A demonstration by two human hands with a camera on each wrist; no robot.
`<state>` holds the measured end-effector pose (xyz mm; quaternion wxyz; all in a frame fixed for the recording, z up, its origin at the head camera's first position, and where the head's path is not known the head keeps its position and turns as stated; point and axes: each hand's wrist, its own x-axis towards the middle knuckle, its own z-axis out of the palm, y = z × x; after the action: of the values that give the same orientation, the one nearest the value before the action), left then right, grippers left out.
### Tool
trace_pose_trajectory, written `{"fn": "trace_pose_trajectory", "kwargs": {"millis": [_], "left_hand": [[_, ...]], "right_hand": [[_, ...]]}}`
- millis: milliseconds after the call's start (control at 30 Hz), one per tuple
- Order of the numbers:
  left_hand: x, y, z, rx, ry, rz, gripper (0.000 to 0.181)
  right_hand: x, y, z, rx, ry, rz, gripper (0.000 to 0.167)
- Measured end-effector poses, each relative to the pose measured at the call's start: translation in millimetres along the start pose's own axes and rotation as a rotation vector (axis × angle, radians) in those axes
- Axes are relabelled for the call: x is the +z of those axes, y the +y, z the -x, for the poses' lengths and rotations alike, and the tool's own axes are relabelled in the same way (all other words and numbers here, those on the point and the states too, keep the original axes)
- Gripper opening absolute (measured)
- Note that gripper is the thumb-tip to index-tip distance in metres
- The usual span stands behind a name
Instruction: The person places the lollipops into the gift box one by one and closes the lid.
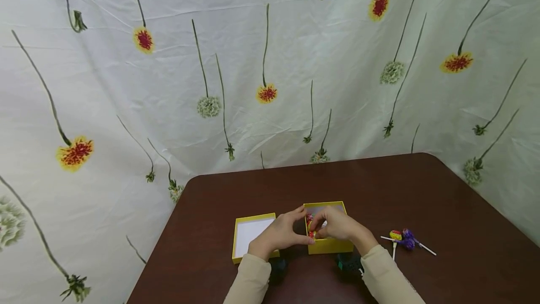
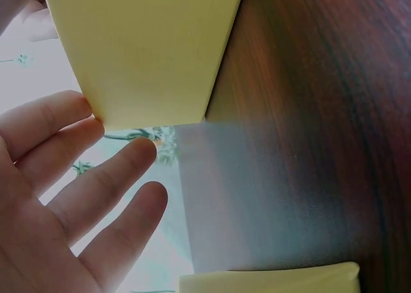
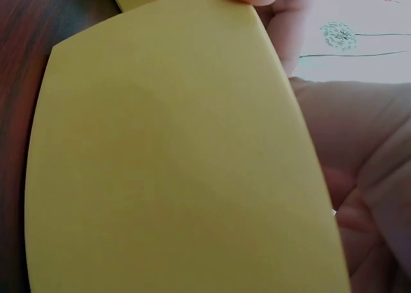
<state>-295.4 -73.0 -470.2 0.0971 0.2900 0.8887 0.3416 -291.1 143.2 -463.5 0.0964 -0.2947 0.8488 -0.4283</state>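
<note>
A yellow box (image 1: 330, 247) holds several red and yellow wrapped candies (image 1: 310, 218) along its left side. My left hand (image 1: 281, 234) grips the box at its left side, thumb on the near wall, fingers at the far corner; the left wrist view shows its fingers (image 2: 106, 184) spread, some touching the box (image 2: 144, 55). Inside the box, my right hand (image 1: 336, 224) pinches a red and yellow candy (image 1: 312, 234) with bent fingers. Seen from the right wrist, the near wall (image 3: 167, 145) covers part of the right hand (image 3: 359, 132) and what its fingertips hold.
Left of the box lies a yellow lid (image 1: 234, 243) with a white inside. Several lollipops with purple and yellow-red wrappers (image 1: 407, 243) lie on the brown table (image 1: 422, 186) at the right. A flowered curtain (image 1: 236, 60) hangs behind the table.
</note>
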Motion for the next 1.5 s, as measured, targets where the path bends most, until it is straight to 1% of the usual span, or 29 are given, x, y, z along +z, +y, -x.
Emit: {"fn": "trace_pose_trajectory", "kwargs": {"millis": [200,333,433,500,567,633,733,867,1000,1100,1233,1400,1500], "left_hand": [[1.4,-1.3,-0.4,-0.005,-0.002,0.003,0.083],[0.6,-0.4,-0.4,-0.004,-0.006,0.01,0.083],[0.1,0.6,0.1,-0.007,-0.011,0.014,0.083],[-0.2,1.1,0.5,-0.012,-0.012,0.011,0.084],[-0.6,1.6,0.8,-0.017,-0.012,0.011,0.085],[-0.8,1.6,0.8,-0.024,-0.012,0.012,0.086],[-0.7,1.8,0.4,-0.028,-0.009,0.01,0.086],[-0.1,1.8,0.1,-0.029,-0.006,0.003,0.086],[-0.7,2.8,0.6,-0.03,-0.006,0.008,0.086],[-2.1,3.0,0.3,-0.033,0.0,0.014,0.087],[-3.6,3.3,-1.3,-0.034,0.01,0.008,0.087],[-1.5,3.4,0.3,-0.041,0.0,0.005,0.087],[0.2,3.3,1.5,-0.046,-0.003,0.005,0.087]], "right_hand": [[2,-1,0.5,0.022,0.024,0.007,0.014],[0,-2,1.9,0.044,0.034,0.003,0.013],[-9,-3,4.9,0.028,0.063,0.029,0.009],[-19,-4,9.2,0.014,0.095,0.058,0.006],[-30,-5,15.4,0.015,0.134,0.083,0.004],[-42,-5,23.8,0.046,0.172,0.086,0.003],[-59,-3,37.9,0.122,0.235,0.088,0.004],[-78,6,58.5,0.209,0.313,0.09,0.007],[-93,18,80.2,0.241,0.351,0.103,0.011],[-104,27,94.3,0.256,0.358,0.115,0.015],[-117,40,113.1,0.324,0.361,0.133,0.021],[-124,55,133.1,0.43,0.34,0.118,0.03],[-124,64,139.5,0.463,0.312,0.094,0.032]]}}
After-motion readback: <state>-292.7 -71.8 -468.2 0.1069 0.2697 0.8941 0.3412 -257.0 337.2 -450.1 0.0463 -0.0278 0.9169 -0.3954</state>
